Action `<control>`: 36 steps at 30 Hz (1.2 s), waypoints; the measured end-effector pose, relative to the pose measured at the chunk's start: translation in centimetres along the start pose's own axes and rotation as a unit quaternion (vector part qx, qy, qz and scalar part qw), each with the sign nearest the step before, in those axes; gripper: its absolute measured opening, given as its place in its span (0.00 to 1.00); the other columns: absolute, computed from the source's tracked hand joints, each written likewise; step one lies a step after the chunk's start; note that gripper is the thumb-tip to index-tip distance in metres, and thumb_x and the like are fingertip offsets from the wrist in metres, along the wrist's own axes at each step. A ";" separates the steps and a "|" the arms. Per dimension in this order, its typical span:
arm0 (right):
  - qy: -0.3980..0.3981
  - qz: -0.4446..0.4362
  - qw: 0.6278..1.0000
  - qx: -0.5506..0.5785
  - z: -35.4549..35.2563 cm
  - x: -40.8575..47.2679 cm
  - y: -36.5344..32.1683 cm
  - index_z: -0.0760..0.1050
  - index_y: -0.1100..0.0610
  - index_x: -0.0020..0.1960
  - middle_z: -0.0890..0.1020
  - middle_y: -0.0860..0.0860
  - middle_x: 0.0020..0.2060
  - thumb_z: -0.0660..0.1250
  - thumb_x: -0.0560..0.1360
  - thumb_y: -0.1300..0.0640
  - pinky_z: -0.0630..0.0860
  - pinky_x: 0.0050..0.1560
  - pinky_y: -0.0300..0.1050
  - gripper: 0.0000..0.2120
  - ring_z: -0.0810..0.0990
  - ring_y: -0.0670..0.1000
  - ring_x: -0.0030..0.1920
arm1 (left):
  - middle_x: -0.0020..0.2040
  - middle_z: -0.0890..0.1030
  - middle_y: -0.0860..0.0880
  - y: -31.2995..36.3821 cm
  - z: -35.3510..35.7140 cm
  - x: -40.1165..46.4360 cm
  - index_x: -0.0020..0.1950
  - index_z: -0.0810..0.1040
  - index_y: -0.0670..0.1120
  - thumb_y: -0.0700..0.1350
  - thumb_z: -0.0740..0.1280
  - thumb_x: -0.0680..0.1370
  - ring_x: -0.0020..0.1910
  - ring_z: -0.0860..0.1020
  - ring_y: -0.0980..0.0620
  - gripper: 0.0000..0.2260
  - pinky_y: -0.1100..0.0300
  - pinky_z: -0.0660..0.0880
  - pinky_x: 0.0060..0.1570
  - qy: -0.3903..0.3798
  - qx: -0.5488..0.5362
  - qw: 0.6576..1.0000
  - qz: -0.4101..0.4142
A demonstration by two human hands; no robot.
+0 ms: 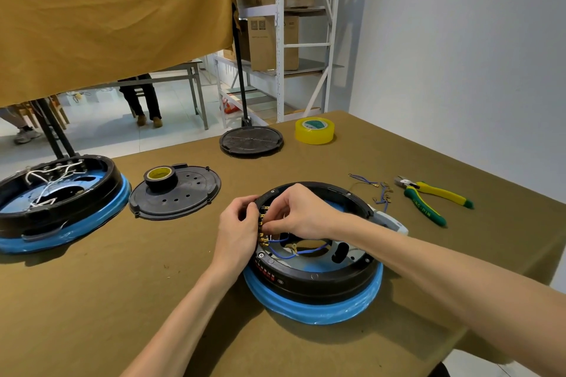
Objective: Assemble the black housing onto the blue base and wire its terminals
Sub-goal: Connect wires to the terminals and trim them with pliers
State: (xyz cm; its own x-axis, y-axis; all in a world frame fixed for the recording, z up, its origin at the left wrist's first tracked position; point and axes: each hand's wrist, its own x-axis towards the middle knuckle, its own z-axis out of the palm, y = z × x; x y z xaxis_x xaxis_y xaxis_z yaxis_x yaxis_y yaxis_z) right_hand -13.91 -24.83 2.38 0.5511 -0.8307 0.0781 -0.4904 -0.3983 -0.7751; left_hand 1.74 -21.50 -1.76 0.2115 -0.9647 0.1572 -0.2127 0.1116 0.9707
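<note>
Near the desk's front edge the housing (318, 277) sat on the base (312, 307), the left hand (237, 223) gripping its rim while the right hand (298, 213) pinched a connector at the terminals (262, 231), best pushed straight on.

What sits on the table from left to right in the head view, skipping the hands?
Second black housing on blue base with white wires → black perforated round cover carrying black tape roll → black housing being wired → loose blue terminal wires → yellow-green pliers.
</note>
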 end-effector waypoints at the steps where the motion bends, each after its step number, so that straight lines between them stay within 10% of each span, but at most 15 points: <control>1: 0.001 -0.002 1.000 -0.002 0.0 0.0 0.1 0.87 0.60 0.46 0.87 0.52 0.37 0.76 0.75 0.62 0.76 0.39 0.33 0.02 0.81 0.41 0.34 | 0.58 0.82 0.48 0.0 0.0 0.1 0.68 0.78 0.45 0.43 0.59 0.86 0.59 0.80 0.50 0.13 0.49 0.78 0.63 -0.003 0.002 1.000 0.000; 9: 0.018 -0.004 1.000 -0.012 0.3 -0.1 0.5 0.87 0.60 0.46 0.88 0.53 0.40 0.77 0.74 0.60 0.79 0.42 0.35 0.04 0.84 0.43 0.37 | 0.53 0.83 0.53 -0.4 0.1 -0.1 0.62 0.81 0.48 0.44 0.53 0.87 0.55 0.80 0.58 0.16 0.64 0.74 0.49 0.022 -0.037 0.999 -0.006; 19: 0.021 -0.014 0.999 -0.034 0.2 -0.4 1.0 0.88 0.55 0.45 0.87 0.47 0.37 0.76 0.75 0.57 0.78 0.41 0.34 0.02 0.84 0.41 0.37 | 0.61 0.82 0.55 -1.6 -1.1 -0.5 0.64 0.78 0.54 0.35 0.57 0.84 0.63 0.79 0.58 0.18 0.54 0.76 0.66 -0.020 -0.060 0.998 -0.032; 36: 0.020 -0.034 0.998 -0.043 0.4 -0.6 1.0 0.87 0.58 0.43 0.84 0.46 0.34 0.75 0.76 0.60 0.71 0.35 0.30 0.04 0.76 0.37 0.31 | 0.63 0.79 0.56 -1.3 -1.6 -0.4 0.72 0.73 0.58 0.40 0.56 0.87 0.58 0.81 0.63 0.19 0.64 0.81 0.52 -0.066 -0.047 0.997 0.019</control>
State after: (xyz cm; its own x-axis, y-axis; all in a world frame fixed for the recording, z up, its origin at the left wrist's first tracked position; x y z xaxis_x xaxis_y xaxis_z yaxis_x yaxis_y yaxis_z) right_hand -14.47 -24.52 1.35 0.5594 -0.8143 0.1552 -0.5100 -0.4857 -0.7099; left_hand 3.49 -20.86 -2.83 0.0768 -0.9817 0.1742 -0.1273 0.1636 0.9783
